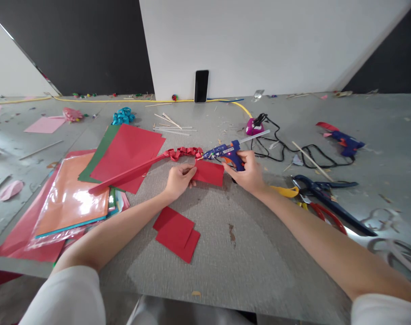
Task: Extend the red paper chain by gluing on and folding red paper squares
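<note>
My left hand [181,181] is closed on the left side of a small red paper rectangle [209,174], pinching it near its upper corner. In my right hand [248,174] is a blue hot glue gun [227,152], its nozzle pointing left at the paper's upper left corner and a clear glue stick [254,136] poking out of its back. Just behind the nozzle lies a curled red paper strip [183,153] joined to a long red stick [131,174]. Nearer to me, several red paper squares [176,232] overlap on the table.
Red [127,149] and green sheets [99,158] lie left, beside plastic-wrapped orange paper [72,189]. A phone [201,85] leans on the wall. At right are a purple power socket [254,127], black cables, a second glue gun [347,142], blue-handled pliers [334,203] and red-handled scissors [327,216].
</note>
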The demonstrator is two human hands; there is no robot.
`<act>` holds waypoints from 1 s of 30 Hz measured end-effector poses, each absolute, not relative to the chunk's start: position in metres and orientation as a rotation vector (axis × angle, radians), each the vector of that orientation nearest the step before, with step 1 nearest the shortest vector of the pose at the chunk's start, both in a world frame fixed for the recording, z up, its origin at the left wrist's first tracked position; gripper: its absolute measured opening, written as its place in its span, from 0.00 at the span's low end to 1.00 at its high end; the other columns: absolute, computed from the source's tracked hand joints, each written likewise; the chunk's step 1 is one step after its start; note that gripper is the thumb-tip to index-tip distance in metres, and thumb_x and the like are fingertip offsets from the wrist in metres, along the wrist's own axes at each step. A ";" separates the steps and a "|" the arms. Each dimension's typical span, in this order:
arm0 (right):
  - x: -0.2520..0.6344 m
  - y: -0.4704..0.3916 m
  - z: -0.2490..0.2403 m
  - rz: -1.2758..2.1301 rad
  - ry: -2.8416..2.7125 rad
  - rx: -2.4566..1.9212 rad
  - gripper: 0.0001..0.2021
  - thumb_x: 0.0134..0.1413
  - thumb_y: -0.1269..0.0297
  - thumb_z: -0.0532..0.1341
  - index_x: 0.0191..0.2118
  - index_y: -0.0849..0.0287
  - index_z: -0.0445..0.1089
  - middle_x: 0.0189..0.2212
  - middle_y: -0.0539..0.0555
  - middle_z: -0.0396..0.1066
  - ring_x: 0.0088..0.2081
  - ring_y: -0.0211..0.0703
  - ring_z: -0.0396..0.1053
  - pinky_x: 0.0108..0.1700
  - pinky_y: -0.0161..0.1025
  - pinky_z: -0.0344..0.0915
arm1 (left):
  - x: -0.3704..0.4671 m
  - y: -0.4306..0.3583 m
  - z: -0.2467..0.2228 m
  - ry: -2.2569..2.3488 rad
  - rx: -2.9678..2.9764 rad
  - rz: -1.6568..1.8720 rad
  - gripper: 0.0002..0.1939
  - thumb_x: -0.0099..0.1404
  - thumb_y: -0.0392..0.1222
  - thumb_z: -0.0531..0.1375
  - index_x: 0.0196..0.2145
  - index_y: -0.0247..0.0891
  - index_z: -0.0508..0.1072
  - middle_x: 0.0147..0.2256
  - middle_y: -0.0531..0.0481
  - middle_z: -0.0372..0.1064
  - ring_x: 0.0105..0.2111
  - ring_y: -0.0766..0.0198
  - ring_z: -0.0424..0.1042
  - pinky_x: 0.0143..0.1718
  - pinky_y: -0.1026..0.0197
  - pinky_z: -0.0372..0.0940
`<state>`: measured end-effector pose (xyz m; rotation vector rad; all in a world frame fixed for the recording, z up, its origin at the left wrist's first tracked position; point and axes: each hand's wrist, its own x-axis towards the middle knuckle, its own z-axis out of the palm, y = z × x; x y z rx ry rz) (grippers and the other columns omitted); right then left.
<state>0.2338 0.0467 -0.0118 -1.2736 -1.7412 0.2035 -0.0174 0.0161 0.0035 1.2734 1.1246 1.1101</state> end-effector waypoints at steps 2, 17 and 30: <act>0.234 0.047 -0.013 0.204 -1.742 -1.282 0.23 0.53 0.46 0.68 0.48 0.54 0.63 0.39 0.58 0.78 0.35 0.51 0.79 0.38 0.48 0.76 | -0.017 0.016 0.004 1.137 1.283 1.107 0.13 0.68 0.46 0.63 0.38 0.31 0.79 0.17 0.53 0.69 0.13 0.72 0.64 0.16 0.70 0.57; 0.235 0.051 -0.017 0.119 -1.764 -1.207 0.21 0.54 0.50 0.68 0.47 0.54 0.63 0.36 0.57 0.79 0.31 0.49 0.78 0.33 0.44 0.75 | -0.018 0.017 0.003 1.168 1.331 1.084 0.13 0.69 0.44 0.61 0.39 0.30 0.80 0.17 0.53 0.69 0.13 0.73 0.63 0.16 0.70 0.56; 0.234 0.049 -0.014 0.109 -1.764 -1.192 0.18 0.55 0.53 0.67 0.46 0.53 0.63 0.36 0.57 0.79 0.32 0.48 0.79 0.35 0.44 0.75 | -0.017 0.018 0.001 1.161 1.325 1.101 0.13 0.69 0.45 0.62 0.38 0.30 0.80 0.17 0.53 0.69 0.13 0.73 0.63 0.16 0.70 0.55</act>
